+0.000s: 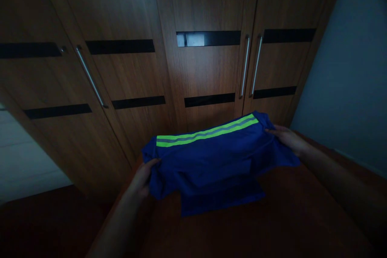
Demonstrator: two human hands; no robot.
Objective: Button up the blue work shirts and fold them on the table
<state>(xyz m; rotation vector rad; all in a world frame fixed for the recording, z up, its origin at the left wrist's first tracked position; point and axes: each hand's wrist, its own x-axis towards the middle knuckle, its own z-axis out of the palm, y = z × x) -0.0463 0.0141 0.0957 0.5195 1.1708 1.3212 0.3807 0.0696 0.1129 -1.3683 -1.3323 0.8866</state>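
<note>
A dark blue work garment [211, 157], perhaps a jacket or shirt, stretches between my two hands. Across its far edge runs a bright yellow-green reflective band [208, 133] with a grey stripe. My left hand [145, 177] grips the left side of the cloth, thumb on top. On the other side, my right hand [284, 137] pinches the garment near its right end. The cloth sags between them, and a lower flap hangs toward me over a reddish-brown surface. My fingers beneath the fabric are hidden.
Behind the garment stands a wooden wardrobe [205, 72] with black strips and long metal handles [245, 66]. A bluish wall [341, 88] is at the right. A pale panelled surface [24, 157] shows at the left. The reddish-brown surface [229, 234] below is dim.
</note>
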